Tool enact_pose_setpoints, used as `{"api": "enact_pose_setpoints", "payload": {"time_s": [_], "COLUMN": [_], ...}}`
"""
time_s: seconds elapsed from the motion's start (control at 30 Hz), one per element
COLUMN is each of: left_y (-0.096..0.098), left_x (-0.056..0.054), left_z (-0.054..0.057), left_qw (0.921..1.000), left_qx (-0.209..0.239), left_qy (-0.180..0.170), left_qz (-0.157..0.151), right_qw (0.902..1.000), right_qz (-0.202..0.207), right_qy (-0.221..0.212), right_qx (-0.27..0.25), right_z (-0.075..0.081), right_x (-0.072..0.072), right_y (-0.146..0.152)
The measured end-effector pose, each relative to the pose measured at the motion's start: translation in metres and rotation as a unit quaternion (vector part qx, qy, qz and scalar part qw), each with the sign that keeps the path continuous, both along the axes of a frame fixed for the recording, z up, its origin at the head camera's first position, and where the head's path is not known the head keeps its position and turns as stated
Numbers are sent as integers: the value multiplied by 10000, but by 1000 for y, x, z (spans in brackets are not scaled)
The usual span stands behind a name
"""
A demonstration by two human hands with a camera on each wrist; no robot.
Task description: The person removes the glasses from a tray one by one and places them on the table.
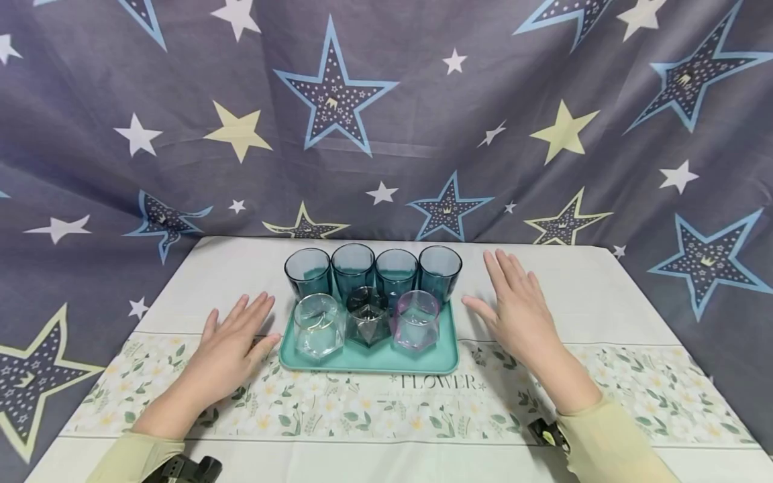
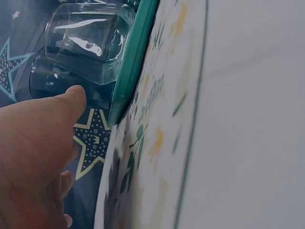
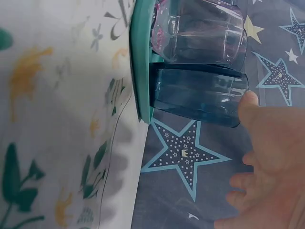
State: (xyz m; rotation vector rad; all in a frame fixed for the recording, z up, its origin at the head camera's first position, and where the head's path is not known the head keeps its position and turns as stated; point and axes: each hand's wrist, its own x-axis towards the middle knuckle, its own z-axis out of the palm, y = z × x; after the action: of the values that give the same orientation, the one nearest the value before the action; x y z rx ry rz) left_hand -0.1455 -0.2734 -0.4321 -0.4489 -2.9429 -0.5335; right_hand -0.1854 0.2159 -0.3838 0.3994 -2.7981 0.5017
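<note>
A teal tray (image 1: 368, 362) lies on the table with glasses in two rows. Several tall blue glasses (image 1: 440, 272) form the back row. In front sit three short faceted glasses: a clear one (image 1: 319, 329) on the left, a dark grey one (image 1: 367, 320) in the middle and a pink-tinted one (image 1: 417, 325) on the right. My left hand (image 1: 226, 355) is spread beside the tray's left end, its thumb close to the rim. My right hand (image 1: 516, 312) is spread to the right of the tray, thumb toward the blue glasses. Neither hand holds anything.
A white tablecloth (image 1: 241, 268) with a floral band (image 1: 362, 409) covers the table. Behind it and at both sides hangs a grey curtain (image 1: 410, 114) printed with stars. Black straps (image 1: 187, 469) sit at the wrists.
</note>
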Motion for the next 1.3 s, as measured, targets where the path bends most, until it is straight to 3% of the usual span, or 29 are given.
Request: {"api": "enact_pose_setpoints", "payload": {"time_s": [0.47, 0.8, 1.3], "left_y": [0, 3, 3], "left_x": [-1, 2, 3], "left_z": [-10, -16, -20], "left_qw": [9982, 9960, 9965], "left_qx": [376, 571, 441], "left_qy": [-371, -591, -563], "left_qz": [-277, -362, -440], "right_qw": [9963, 9895, 9728], "right_qz": [365, 407, 704], "right_qy": [74, -476, -1195], "right_qx": [-775, -1303, -1856], "right_z": [12, 22, 12], "right_x": [-18, -26, -35], "right_y": [-16, -27, -24]}}
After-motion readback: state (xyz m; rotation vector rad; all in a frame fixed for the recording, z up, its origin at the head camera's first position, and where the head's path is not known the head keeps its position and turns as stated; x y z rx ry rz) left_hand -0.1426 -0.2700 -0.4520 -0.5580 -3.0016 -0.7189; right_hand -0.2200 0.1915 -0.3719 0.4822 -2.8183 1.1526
